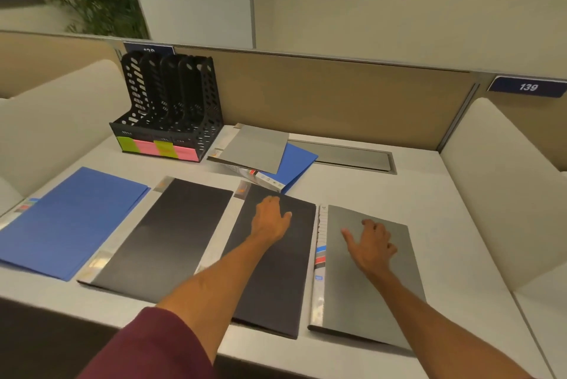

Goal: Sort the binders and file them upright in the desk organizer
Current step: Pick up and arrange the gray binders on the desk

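Note:
Several binders lie flat on the white desk [429, 194]. From left to right in the front row: a blue binder [73, 222], a black binder [165, 237], a second black binder [276, 274] and a grey binder [362, 286]. Behind them a smaller grey binder [254, 147] rests on another blue binder [296, 164]. My left hand [270, 216] lies fingers apart on the second black binder's far end. My right hand [372, 245] rests spread on the front grey binder. The black perforated desk organizer [171, 108] stands empty at the back left, with green and pink labels on its front.
A tan partition [337, 96] closes the desk's back edge, with a number plate 139 [527, 87] at the right. A grey cable hatch [346, 156] is set into the desk behind the binders. White padded side panels [497, 179] flank the desk.

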{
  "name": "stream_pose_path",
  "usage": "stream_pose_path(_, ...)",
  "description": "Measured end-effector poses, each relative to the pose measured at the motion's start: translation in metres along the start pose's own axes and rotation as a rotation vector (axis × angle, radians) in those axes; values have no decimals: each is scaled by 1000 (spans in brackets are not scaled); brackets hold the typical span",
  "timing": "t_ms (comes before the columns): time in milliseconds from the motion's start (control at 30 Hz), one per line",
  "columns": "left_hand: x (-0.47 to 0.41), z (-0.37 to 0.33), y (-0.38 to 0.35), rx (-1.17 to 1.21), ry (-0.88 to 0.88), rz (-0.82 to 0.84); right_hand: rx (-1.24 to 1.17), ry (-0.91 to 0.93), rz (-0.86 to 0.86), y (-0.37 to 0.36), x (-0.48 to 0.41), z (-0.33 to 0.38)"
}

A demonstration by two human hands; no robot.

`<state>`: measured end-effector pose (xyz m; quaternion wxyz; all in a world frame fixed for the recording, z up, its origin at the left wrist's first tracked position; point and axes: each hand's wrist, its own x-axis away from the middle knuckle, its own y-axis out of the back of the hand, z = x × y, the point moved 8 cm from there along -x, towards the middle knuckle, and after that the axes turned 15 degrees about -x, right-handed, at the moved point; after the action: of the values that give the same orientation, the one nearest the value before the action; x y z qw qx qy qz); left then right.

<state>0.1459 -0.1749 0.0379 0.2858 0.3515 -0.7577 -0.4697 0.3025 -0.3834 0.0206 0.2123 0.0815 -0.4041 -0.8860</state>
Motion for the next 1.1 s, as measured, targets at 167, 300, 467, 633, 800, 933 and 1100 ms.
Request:
stream_pose_path(167, -35, 49, 53, -15, -1, -47, -13, 61, 19, -35, -15, 77)
stream_pose_path(300, -63, 95, 91, -10, 9, -66, -54, 70, 23, -66, -25, 133)
stream_pose_path(467, -100, 142, 126, 14, 22, -60, -74, 47, 17, -99, -36, 185)
stream_pose_path(633, -141, 181, 145, 106, 103, -43, -69, 50, 47, -128, -53, 215)
stream_pose_path(800, -188, 197, 151, 102, 77, -31, -78, 41, 68, -152, -91, 236)
stream_pose_path(933, -225, 198, 146, 127, 69, 0, -65, 50, 99, -173, -129, 247)
stream_pose_path(1100, -278, 194, 131, 200, 96, 66, -30, -24, 155, -206, -183, 242)
